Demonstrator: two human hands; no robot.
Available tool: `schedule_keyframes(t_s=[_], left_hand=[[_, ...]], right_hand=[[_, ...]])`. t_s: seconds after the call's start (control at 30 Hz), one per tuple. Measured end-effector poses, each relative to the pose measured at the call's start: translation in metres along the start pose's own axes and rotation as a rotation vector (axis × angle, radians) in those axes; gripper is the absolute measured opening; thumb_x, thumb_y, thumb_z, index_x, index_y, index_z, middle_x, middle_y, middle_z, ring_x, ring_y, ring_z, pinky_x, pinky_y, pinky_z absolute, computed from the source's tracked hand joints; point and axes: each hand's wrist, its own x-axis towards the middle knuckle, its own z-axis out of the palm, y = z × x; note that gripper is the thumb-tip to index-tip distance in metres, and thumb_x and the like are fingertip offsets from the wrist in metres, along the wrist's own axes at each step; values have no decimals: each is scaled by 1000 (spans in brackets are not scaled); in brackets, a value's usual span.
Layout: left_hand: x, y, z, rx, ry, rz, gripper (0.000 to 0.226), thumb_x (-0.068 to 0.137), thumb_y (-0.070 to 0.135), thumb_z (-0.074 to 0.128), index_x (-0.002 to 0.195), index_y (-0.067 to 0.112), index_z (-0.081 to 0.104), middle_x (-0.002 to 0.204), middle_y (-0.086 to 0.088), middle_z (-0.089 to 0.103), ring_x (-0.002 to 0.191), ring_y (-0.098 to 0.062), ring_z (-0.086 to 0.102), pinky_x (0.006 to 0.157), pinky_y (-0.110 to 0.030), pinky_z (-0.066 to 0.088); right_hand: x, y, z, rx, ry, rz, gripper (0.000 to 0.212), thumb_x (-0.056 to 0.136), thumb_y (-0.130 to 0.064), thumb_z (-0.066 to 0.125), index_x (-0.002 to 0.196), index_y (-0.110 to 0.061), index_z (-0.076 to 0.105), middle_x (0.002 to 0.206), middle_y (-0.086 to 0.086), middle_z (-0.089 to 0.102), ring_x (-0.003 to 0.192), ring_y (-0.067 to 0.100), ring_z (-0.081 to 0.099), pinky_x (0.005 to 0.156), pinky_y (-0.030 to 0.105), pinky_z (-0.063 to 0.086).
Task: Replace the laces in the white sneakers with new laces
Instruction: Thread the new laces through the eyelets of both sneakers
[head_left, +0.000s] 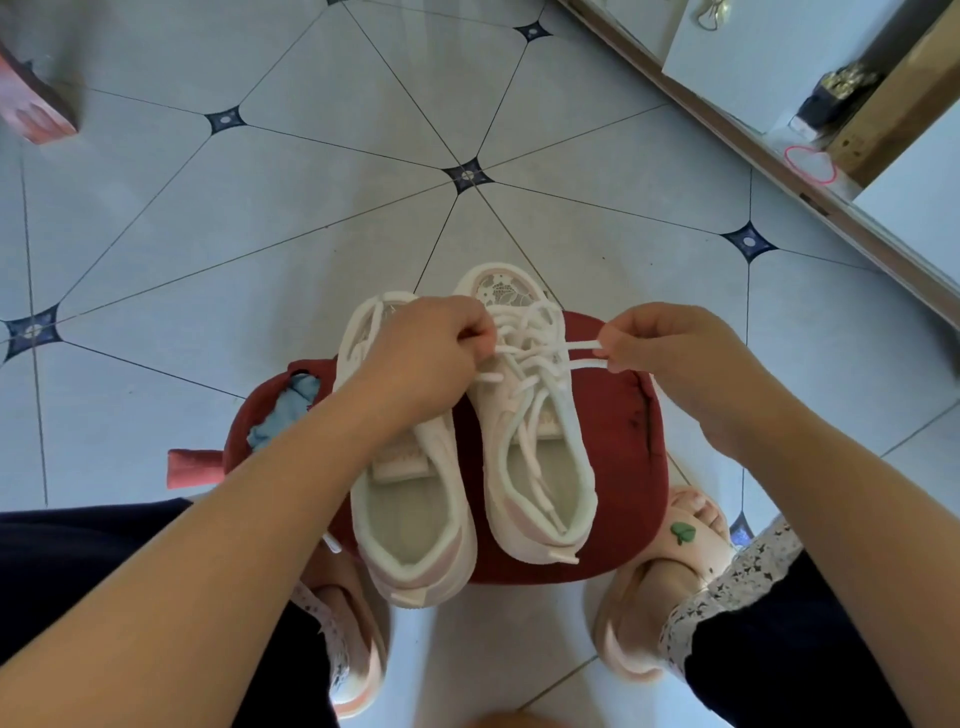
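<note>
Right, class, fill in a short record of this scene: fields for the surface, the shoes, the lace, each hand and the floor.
surface: red stool, its cover torn at the left
shoes: left sneaker and right sneaker, white, side by side, toes pointing away
lace: white lace threaded in the right sneaker
left hand: pinches the lace over the eyelets
right hand: pinches lace strands drawn out sideways
floor: pale tiled floor

A red stool (623, 441) on the tiled floor (311, 234) carries two white sneakers (530, 467)
</note>
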Motion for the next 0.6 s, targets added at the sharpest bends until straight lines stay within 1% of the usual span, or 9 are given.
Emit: schedule_keyframes(t_s=[0.07,0.17,0.27,0.33,0.37,0.43,0.47,0.53,0.6], left_hand=[[-3,-4,-7,-226,-32,-38,25,89,6,53,72,23,58,69,11,57,64,-3,47,54,-5,34],[-6,-12,-23,-601,-98,-69,29,91,0,49,73,20,60,66,8,59,64,-4,47,67,-17,38],[-10,-22,-32,-754,-262,-22,22,83,6,56,70,22,65,74,-1,60,74,-14,50,76,-26,39],[-13,-23,-37,-686,-327,-29,19,83,8,58,72,21,66,81,-7,59,77,-17,51,77,-26,41],[-14,-21,-38,-582,-318,-48,18,87,7,58,75,19,65,79,-3,61,75,-13,54,75,-22,43],[-13,-12,-36,-244,-218,-53,13,90,13,55,82,18,64,76,6,63,71,-5,56,65,-10,43],[-12,-6,-33,-78,-167,-31,11,91,21,54,86,18,64,80,7,62,74,-6,56,64,-11,42],[-9,7,-25,145,-96,4,24,90,39,51,93,17,61,87,5,61,83,-13,55,70,-23,42],[-8,19,-17,242,-47,16,42,86,55,44,91,17,60,84,4,60,82,-17,55,70,-32,40]], right_hand=[[-1,3,-2,-38,11,25,16,86,-15,59,71,-16,64,73,6,57,69,19,45,68,31,36],[1,3,-8,-62,42,39,17,87,-18,59,70,-18,64,75,7,58,68,19,46,68,30,37],[1,3,-9,-51,34,52,15,87,-18,59,73,-16,65,78,9,58,71,19,47,69,30,37],[1,4,-7,-63,44,43,15,86,-17,58,73,-15,65,78,8,59,72,19,48,69,30,37],[1,3,-7,-66,50,32,16,86,-17,58,73,-16,65,77,8,59,71,19,49,68,30,38],[1,2,-4,-69,50,-2,17,87,-15,57,72,-19,64,75,7,59,65,16,46,63,28,37],[1,2,-3,-86,45,-28,17,88,-15,56,73,-20,64,75,7,60,60,14,44,61,27,36],[1,1,3,-131,42,-93,14,90,-20,54,81,-21,65,77,1,64,57,8,45,58,22,37],[1,-3,8,-171,43,-169,13,90,-28,54,88,-22,65,81,-13,64,67,-1,51,62,14,37]])
